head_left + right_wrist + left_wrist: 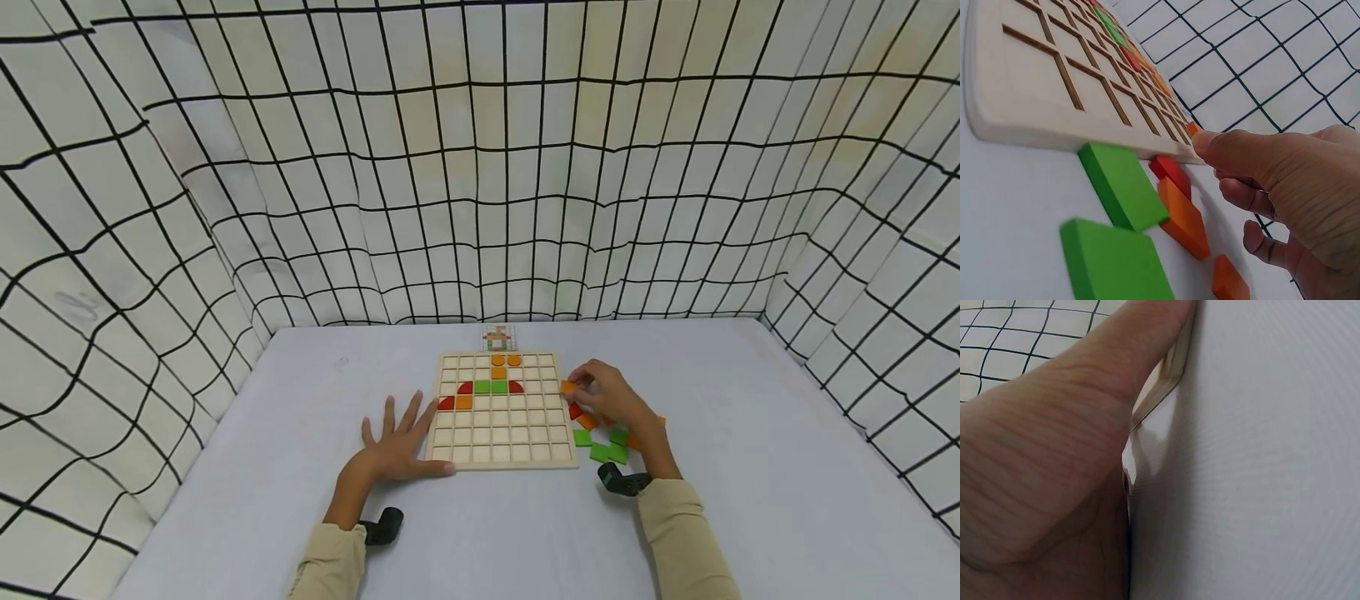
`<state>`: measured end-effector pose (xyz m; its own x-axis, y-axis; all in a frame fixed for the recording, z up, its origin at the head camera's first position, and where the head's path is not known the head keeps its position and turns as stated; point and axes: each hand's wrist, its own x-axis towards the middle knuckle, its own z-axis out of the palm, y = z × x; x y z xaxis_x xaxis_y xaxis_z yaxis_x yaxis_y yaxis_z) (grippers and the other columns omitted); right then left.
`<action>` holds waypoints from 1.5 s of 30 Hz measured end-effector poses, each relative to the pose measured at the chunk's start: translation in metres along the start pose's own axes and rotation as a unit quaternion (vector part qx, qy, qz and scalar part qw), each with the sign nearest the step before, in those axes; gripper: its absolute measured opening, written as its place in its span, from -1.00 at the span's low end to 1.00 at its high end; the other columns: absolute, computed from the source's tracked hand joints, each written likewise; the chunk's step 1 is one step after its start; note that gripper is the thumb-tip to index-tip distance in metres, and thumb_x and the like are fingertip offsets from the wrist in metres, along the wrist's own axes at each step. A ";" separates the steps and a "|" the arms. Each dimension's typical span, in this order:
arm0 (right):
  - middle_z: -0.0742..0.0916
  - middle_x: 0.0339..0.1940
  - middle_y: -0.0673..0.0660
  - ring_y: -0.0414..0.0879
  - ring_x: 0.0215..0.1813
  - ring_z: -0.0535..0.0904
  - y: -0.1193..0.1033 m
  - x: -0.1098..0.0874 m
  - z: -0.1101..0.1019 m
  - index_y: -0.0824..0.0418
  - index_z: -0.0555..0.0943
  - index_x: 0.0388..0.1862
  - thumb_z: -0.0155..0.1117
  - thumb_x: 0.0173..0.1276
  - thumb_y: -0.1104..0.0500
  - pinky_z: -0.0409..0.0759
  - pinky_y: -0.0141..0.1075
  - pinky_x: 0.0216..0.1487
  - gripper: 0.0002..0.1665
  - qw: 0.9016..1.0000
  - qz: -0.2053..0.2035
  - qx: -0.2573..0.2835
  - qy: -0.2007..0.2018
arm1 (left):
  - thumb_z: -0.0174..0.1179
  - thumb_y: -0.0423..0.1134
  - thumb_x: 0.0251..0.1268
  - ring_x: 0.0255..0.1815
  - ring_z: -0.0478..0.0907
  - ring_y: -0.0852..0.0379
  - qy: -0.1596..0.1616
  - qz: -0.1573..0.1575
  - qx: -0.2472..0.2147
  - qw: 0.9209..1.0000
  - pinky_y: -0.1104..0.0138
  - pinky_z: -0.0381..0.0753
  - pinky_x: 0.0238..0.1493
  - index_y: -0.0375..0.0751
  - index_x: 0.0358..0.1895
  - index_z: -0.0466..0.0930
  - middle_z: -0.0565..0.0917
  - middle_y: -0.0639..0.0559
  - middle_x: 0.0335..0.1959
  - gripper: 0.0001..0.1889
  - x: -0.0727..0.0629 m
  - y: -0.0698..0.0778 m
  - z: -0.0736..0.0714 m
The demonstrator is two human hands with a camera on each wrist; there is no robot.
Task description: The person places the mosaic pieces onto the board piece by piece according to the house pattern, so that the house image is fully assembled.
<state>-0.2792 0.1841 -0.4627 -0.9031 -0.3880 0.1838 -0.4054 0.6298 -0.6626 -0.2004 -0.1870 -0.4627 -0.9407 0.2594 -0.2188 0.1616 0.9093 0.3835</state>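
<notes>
A wooden grid board point(521, 435) lies on the table. Red, green and orange tiles fill some squares in its upper part, among them two orange round pieces point(506, 361) in the top row. My left hand point(393, 454) rests with spread fingers at the board's left edge, its thumb along the front left corner. Beside the right edge my right hand point(613, 398) pinches an orange tile point(567, 387) between thumb and fingers. In the right wrist view only a small corner of that orange tile point(1193, 129) shows past the thumb.
Loose green tiles point(600, 452), a red piece point(575, 411) and several orange tiles lie right of the board, some partly under my right hand. A small pattern card point(498, 337) lies behind the board. White walls with black netting point(525, 175) surround the white table point(487, 542).
</notes>
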 end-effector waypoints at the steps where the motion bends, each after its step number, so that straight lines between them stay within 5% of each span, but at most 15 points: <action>1: 0.64 -0.17 0.13 -0.08 -0.14 0.55 0.000 0.001 0.002 0.29 0.60 -0.07 0.38 0.31 0.15 0.58 -0.28 -0.08 -0.70 1.000 0.000 0.002 -0.001 | 0.28 0.46 -0.06 0.54 -0.58 -0.42 0.000 0.001 -0.001 1.000 -0.47 -0.49 0.29 0.04 0.59 -0.13 -0.28 -0.16 0.63 0.20 0.000 0.000 0.000; 15: 0.65 -0.17 0.10 -0.14 -0.15 0.54 -0.009 0.012 0.021 0.25 0.60 -0.07 0.39 0.29 0.12 0.57 -0.32 -0.09 -0.69 0.999 -0.037 0.003 -0.021 | 0.29 0.44 -0.06 0.54 -0.59 -0.42 -0.003 0.001 -0.006 1.000 -0.45 -0.52 0.29 0.03 0.59 -0.13 -0.29 -0.16 0.63 0.20 -0.001 0.002 -0.003; 31: 0.65 -0.14 0.04 -0.17 -0.14 0.53 -0.044 0.031 0.048 0.20 0.62 -0.07 0.41 0.28 0.09 0.56 -0.31 -0.06 -0.70 0.998 -0.045 0.020 -0.050 | 0.29 0.43 -0.06 0.54 -0.58 -0.42 -0.003 0.002 -0.007 1.000 -0.46 -0.51 0.29 0.02 0.59 -0.13 -0.28 -0.16 0.63 0.20 -0.003 0.003 -0.005; 36: 0.65 -0.20 0.06 -0.17 -0.17 0.55 -0.052 0.039 0.058 0.23 0.63 -0.12 0.43 0.26 0.08 0.58 -0.36 -0.11 -0.69 0.995 -0.087 0.007 -0.054 | 0.28 0.47 -0.08 0.54 -0.59 -0.41 -0.005 -0.003 -0.003 1.000 -0.45 -0.51 0.30 0.04 0.59 -0.13 -0.28 -0.15 0.63 0.21 -0.003 0.002 -0.004; 45: 0.63 -0.28 0.08 -0.21 -0.31 0.48 -0.068 0.047 0.070 0.27 0.64 -0.14 0.43 0.26 0.13 0.51 -0.42 -0.28 -0.71 0.994 -0.081 0.013 -0.066 | 0.26 0.48 -0.07 0.54 -0.61 -0.41 -0.008 -0.001 -0.003 1.000 -0.45 -0.51 0.30 0.06 0.59 -0.15 -0.30 -0.14 0.63 0.21 -0.002 0.000 -0.002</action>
<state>-0.2837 0.0760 -0.4595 -0.7991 -0.5693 0.1932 -0.5384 0.5348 -0.6512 -0.1996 -0.1881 -0.4607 -0.9360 0.2634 -0.2334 0.1587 0.9078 0.3882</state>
